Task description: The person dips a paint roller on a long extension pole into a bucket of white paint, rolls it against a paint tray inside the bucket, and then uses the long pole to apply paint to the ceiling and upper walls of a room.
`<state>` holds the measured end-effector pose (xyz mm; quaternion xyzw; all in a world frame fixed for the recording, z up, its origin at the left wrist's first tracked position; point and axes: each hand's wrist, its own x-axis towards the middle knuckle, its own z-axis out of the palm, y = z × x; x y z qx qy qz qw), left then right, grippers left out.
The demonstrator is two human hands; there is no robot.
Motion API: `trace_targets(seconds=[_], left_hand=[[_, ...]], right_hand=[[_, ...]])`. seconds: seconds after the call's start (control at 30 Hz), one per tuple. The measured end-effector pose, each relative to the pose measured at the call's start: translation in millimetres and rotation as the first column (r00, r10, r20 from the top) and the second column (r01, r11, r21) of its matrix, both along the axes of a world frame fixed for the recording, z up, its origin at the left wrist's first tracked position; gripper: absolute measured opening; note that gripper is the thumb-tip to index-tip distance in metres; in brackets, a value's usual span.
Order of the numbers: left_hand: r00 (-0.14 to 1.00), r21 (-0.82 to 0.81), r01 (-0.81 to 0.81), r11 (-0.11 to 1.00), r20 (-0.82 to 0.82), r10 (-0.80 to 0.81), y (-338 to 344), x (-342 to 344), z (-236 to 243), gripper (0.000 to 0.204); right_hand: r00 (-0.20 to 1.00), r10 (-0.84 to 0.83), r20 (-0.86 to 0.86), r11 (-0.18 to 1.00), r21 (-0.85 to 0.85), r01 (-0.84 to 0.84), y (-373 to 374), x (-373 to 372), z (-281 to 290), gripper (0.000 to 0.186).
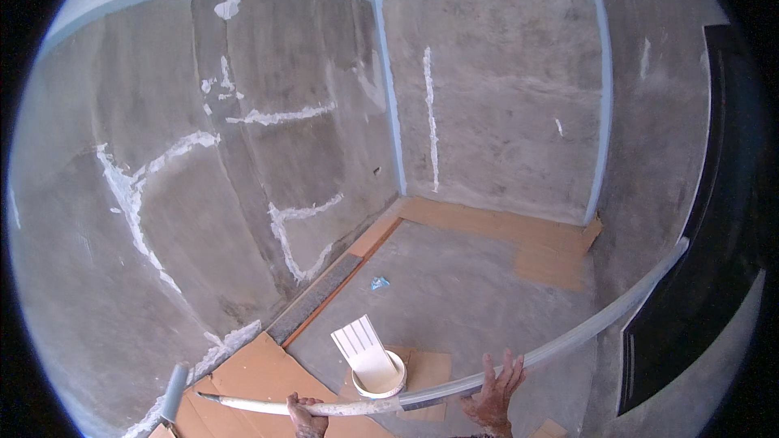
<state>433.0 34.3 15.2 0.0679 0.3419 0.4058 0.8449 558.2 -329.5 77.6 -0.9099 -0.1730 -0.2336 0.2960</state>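
Note:
A long pole (560, 346) runs across the lower view, bent by the lens. Its left part is smeared white and ends in a dark tip; the right part is grey. My left hand (307, 417) is wrapped round the white part. My right hand (492, 399) lies against the grey part with its fingers spread upward. Just beyond the pole stands a white bucket (393, 388), its contents hard to make out. A white slotted paint grid (365, 352) leans up out of it.
Cardboard sheets (256, 381) cover floor at the left, with more cardboard (479, 227) along the far wall. A pale blue roller-like cylinder (174, 392) stands at lower left. A crumpled blue-white scrap (380, 283) lies on the floor. A dark door (702, 276) is at the right.

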Motion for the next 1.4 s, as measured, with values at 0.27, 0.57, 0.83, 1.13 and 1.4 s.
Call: trace_targets(seconds=[0.27, 0.57, 0.83, 1.13, 1.4], left_hand=[[0.997, -0.132, 0.006, 0.991, -0.079, -0.017, 9.8, 16.7, -106.8, 0.027], [0.950, -0.310, 0.194, 0.931, 0.295, -0.100, -39.6, 54.1, -87.0, 0.030], [0.997, -0.186, 0.066, 0.980, -0.033, -0.073, -81.1, 105.5, -61.8, 0.024], [0.997, -0.402, 0.049, 0.914, 0.077, -0.020, -77.3, 125.4, -32.7, 0.026], [0.994, -0.463, 0.070, 0.884, 0.109, -0.022, -76.8, 122.3, 26.4, 0.021]], right_hand=[[0.949, 0.314, -0.033, 0.949, 0.002, -0.314, -59.7, 63.2, 61.3, 0.067], [0.976, 0.216, 0.016, 0.972, 0.087, -0.217, -41.5, 125.0, 39.9, 0.052], [0.897, -0.350, 0.272, 0.928, 0.231, 0.292, -19.8, 152.1, 35.5, 0.086], [0.889, -0.388, 0.244, 0.817, 0.538, 0.209, 15.0, 154.0, 94.5, 0.085], [0.881, 0.215, 0.421, 0.584, 0.668, -0.462, 66.6, 149.6, 203.3, 0.077]])
